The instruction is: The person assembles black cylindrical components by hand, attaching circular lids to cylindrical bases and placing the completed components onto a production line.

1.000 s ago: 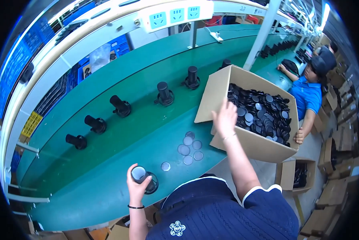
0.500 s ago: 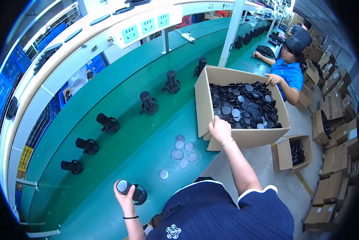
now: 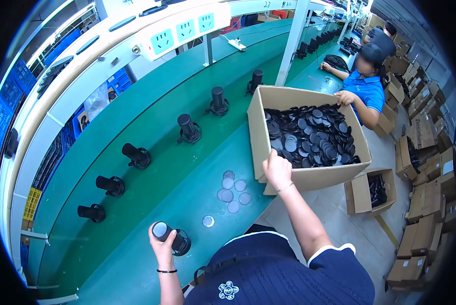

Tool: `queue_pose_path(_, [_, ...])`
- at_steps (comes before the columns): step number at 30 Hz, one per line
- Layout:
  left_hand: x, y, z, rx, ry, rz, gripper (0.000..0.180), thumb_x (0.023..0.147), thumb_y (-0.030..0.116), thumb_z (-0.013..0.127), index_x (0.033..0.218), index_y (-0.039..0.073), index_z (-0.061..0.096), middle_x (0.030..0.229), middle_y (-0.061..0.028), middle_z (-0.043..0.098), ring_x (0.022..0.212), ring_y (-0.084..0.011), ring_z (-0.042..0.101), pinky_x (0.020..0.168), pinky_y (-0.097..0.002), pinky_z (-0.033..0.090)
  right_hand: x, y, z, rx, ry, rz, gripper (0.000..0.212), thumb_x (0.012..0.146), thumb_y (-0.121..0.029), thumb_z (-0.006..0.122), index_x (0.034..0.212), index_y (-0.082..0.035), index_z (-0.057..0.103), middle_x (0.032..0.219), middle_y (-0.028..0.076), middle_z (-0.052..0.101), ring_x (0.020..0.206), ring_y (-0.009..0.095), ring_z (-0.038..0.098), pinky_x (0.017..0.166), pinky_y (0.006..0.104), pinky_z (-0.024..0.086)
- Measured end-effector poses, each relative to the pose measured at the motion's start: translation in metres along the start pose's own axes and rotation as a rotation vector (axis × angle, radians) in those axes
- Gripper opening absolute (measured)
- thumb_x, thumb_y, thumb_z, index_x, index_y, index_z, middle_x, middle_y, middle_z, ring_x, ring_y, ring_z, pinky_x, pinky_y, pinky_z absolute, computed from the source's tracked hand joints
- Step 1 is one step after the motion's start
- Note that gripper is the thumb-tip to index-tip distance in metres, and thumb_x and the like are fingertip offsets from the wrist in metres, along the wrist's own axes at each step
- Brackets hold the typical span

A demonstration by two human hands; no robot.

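My left hand is wrapped round a black cylindrical part with a ringed base, held tilted above the green bench; a pale round face shows at its near end. With my right hand I grip the near left rim of a large open cardboard box. Inside the box lies a heap of black round discs. Several loose grey discs are spread on the bench between my hands, and one lighter disc lies apart, nearer my left hand.
Similar black cylindrical parts stand in a row on the green conveyor. Across the box, a co-worker's hand rests on its far rim. A metal post rises behind the box. Another carton with black parts sits on the floor.
My left hand has moved slightly right and up with the cylindrical part. The box has shifted a little and the discs inside lie differently. My right hand keeps its hold on the rim.
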State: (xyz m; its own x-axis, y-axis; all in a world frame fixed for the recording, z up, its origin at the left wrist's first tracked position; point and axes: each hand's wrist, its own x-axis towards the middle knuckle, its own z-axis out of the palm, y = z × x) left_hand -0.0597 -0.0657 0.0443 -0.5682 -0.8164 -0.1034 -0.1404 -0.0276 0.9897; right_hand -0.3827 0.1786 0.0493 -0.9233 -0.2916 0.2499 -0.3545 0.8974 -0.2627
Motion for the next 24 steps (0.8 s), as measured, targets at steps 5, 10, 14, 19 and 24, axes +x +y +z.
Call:
queue_pose_path(5, [0.0, 0.001, 0.009, -0.077, 0.024, 0.01, 0.049, 0.069, -0.002, 0.071, 0.111, 0.005, 0.049, 0.096, -0.0039, 0.056, 0.087, -0.0139, 0.055, 0.079, -0.0279, 0.046, 0.002, -0.042, -0.013, -0.009, -0.08, 0.056, 0.041, 0.081, -0.022, 0.053, 0.119, -0.007, 0.05, 0.065, 0.017, 0.062, 0.057, 0.034, 0.061, 0.055, 0.0456, 0.049])
queue_pose_path(10, [-0.004, -0.001, 0.005, -0.095, 0.011, -0.012, 0.049, 0.068, -0.001, 0.072, 0.11, 0.005, 0.049, 0.094, -0.0031, 0.055, 0.086, -0.0134, 0.055, 0.078, -0.0273, 0.046, -0.001, -0.019, -0.018, -0.014, -0.164, -0.217, 0.048, 0.084, -0.025, 0.053, 0.129, -0.01, 0.044, 0.068, 0.016, 0.063, 0.058, 0.034, 0.061, 0.056, 0.0454, 0.049])
queue_pose_path(14, [-0.008, 0.002, 0.002, -0.074, 0.025, -0.033, 0.049, 0.067, -0.001, 0.072, 0.11, 0.005, 0.049, 0.092, -0.0022, 0.055, 0.085, -0.0129, 0.055, 0.077, -0.0271, 0.046, 0.003, -0.012, -0.025, 0.077, -0.276, -0.358, 0.044, 0.086, -0.026, 0.052, 0.126, -0.012, 0.046, 0.071, 0.015, 0.063, 0.061, 0.035, 0.061, 0.058, 0.0445, 0.05])
queue_pose_path(19, [-0.007, 0.0, 0.003, -0.065, 0.024, -0.038, 0.051, 0.065, 0.0, 0.075, 0.109, 0.005, 0.05, 0.094, -0.002, 0.055, 0.085, -0.0127, 0.055, 0.076, -0.0272, 0.046, 0.006, -0.032, -0.008, 0.105, -0.074, -0.154, 0.062, 0.082, -0.024, 0.058, 0.136, -0.009, 0.032, 0.072, 0.019, 0.062, 0.063, 0.037, 0.061, 0.06, 0.0447, 0.049])
queue_pose_path(24, [-0.01, 0.0, 0.003, -0.075, 0.045, -0.03, 0.051, 0.065, 0.0, 0.075, 0.109, 0.005, 0.049, 0.094, -0.0023, 0.055, 0.085, -0.0128, 0.055, 0.076, -0.0272, 0.046, -0.001, -0.026, -0.022, 0.064, -0.206, -0.085, 0.081, 0.078, -0.018, 0.061, 0.141, -0.006, 0.013, 0.069, 0.022, 0.061, 0.063, 0.038, 0.061, 0.061, 0.0454, 0.049])
